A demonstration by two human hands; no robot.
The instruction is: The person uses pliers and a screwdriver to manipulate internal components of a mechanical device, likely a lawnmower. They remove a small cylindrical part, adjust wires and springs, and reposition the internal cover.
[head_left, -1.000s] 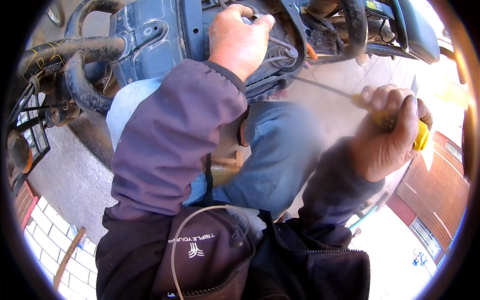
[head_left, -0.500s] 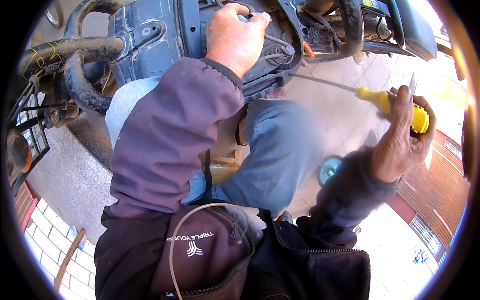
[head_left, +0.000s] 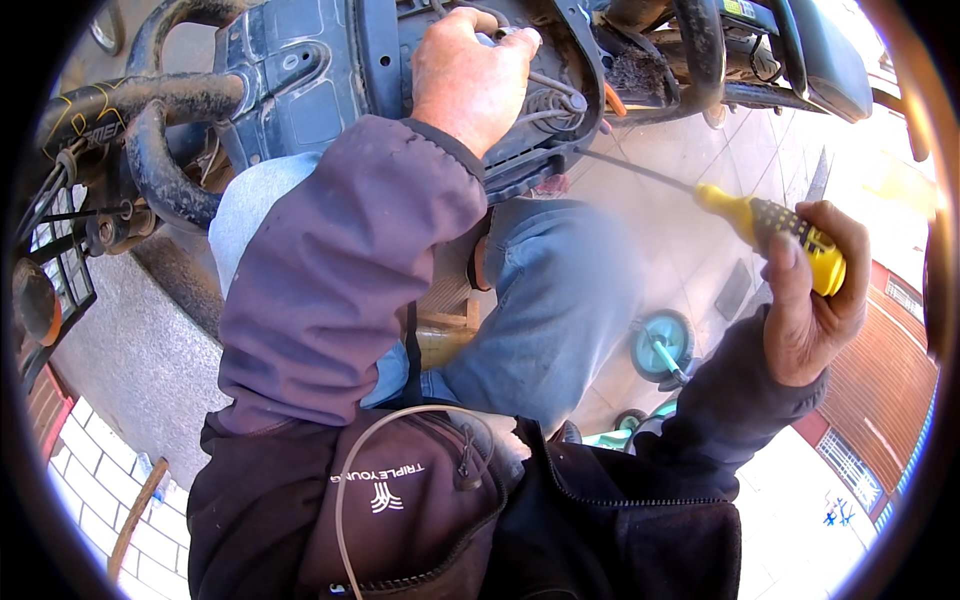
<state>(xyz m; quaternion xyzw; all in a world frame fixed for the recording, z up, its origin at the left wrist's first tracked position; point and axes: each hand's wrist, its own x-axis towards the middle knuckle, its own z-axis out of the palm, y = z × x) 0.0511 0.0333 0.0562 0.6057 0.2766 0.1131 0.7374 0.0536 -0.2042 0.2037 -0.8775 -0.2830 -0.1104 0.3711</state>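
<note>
Inside right hand (head_left: 814, 320), yellow screwdriver (head_left: 742, 211)

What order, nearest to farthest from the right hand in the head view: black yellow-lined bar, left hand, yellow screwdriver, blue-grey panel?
From the right hand:
1. yellow screwdriver, in its grasp
2. left hand, top centre
3. blue-grey panel, left of that hand
4. black yellow-lined bar, far left
</note>
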